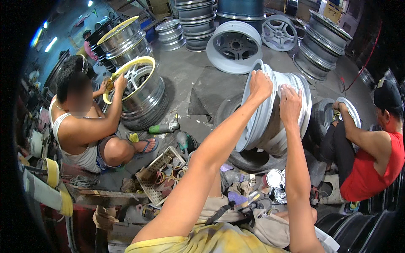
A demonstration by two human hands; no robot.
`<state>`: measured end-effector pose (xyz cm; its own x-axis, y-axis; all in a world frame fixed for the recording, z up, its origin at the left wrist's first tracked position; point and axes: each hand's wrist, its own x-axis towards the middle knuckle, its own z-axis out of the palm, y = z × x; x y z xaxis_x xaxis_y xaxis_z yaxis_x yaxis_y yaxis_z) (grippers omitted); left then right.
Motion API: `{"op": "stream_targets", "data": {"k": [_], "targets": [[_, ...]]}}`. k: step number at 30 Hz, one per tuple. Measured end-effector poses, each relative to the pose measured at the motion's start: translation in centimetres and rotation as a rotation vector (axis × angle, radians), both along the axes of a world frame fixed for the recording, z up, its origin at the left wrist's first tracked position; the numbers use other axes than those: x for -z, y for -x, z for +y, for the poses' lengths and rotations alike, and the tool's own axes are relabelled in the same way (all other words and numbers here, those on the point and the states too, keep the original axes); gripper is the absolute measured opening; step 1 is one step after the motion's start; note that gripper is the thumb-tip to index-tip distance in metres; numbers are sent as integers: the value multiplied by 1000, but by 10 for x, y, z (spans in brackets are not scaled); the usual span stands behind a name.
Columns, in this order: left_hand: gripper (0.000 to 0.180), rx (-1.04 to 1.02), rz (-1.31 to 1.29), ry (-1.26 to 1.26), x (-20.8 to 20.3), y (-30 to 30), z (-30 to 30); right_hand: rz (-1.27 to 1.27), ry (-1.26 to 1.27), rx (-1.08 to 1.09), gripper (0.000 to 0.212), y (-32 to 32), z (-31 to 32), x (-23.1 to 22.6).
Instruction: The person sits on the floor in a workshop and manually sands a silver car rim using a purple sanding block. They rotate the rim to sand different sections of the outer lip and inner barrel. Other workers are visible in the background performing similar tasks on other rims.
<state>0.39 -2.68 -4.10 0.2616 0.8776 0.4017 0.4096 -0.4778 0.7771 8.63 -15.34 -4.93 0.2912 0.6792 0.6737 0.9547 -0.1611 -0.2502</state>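
In front of me a pale grey wheel rim point(270, 122) stands on edge on a black tyre point(274, 162) lying on the floor. My left hand point(260, 86) is closed over the upper lip of the rim, fingers curled; anything small under them is hidden. Against the barrel near the rim's right edge rests my right hand point(291, 101), its fingers stretched out and whitened with dust. Below my arms are an open round can point(274, 178) and a purple cloth point(237, 198).
At left a crouching person point(78, 126) works on a yellow-lipped rim point(141, 90) set on a tyre. On the right a person in red point(373, 168) handles another rim. Stacked rims point(322, 46) stand behind. A green power tool point(162, 127) and a plastic basket point(158, 177) lie left.
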Motion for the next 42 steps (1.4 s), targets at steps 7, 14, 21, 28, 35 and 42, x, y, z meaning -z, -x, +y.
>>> {"op": "stream_targets", "data": {"k": [7, 14, 21, 28, 35, 42], "targets": [[34, -40, -4, -44, 6, 1, -7, 17, -208, 1, 26, 45, -63, 73], [35, 67, 149, 1, -4, -4, 6, -148, 0, 83, 27, -17, 7, 13], [45, -36, 124, -5, -7, 5, 13, 48, -50, -50, 25, 69, -132, 79], [49, -66, -117, -9, 17, 37, -22, 540, 92, -11, 23, 94, -247, 128], [45, 20, -111, -14, 136, 129, -140, 881, 86, 97, 27, 90, -251, 169], [65, 84, 18, 164, 172, 144, -167, 1296, 35, 61, 33, 106, -235, 203]]}}
